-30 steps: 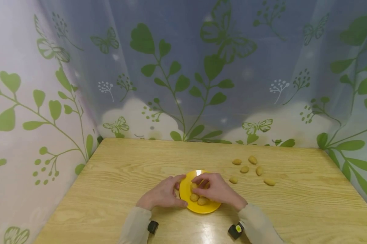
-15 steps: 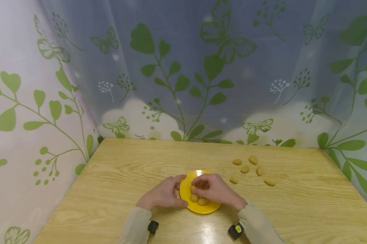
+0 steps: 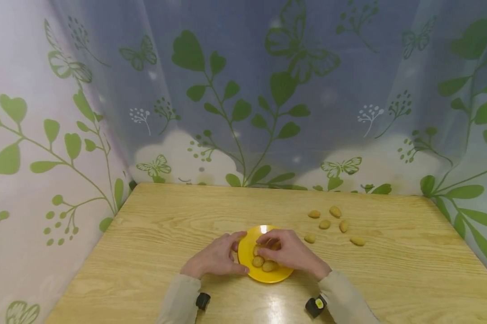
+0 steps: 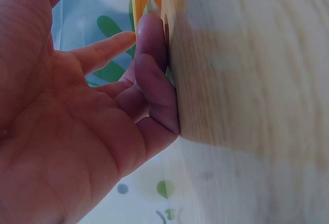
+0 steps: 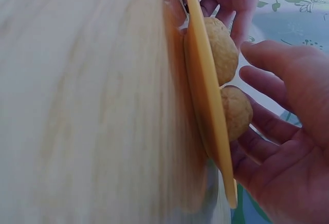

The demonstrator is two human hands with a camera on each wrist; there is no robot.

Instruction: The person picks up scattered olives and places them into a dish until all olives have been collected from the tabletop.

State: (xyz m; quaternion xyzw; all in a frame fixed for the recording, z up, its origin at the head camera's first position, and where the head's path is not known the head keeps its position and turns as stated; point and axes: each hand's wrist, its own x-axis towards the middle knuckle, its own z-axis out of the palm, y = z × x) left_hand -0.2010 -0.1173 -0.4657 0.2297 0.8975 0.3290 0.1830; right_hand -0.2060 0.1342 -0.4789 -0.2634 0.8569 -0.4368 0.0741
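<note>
A yellow plate [image 3: 247, 258] on the wooden table holds several round tan walnuts [image 3: 257, 261], some hidden under the right hand. My left hand [image 3: 216, 256] holds the plate's left rim, thumb over the front-left edge and other fingers around the side; its fingertips [image 4: 151, 29] meet the rim in the left wrist view. My right hand [image 3: 288, 249] hovers over the plate with loosely bent fingers. Its thumb and forefinger tips are just clear of the upper walnut [image 5: 222, 49] in the right wrist view, and other fingers lie close beside the lower walnut [image 5: 236, 113].
Several oval tan nut-like pieces [image 3: 325, 224] lie scattered on the table [image 3: 166, 216] to the plate's back right. A patterned curtain [image 3: 243, 112] stands along the table's far edge. Black wrist devices [image 3: 203, 301] sit on both sleeves.
My right hand first shifts a little left, then a little right, uncovering more of a walnut by its fingertips. My left hand and the plate stay in place.
</note>
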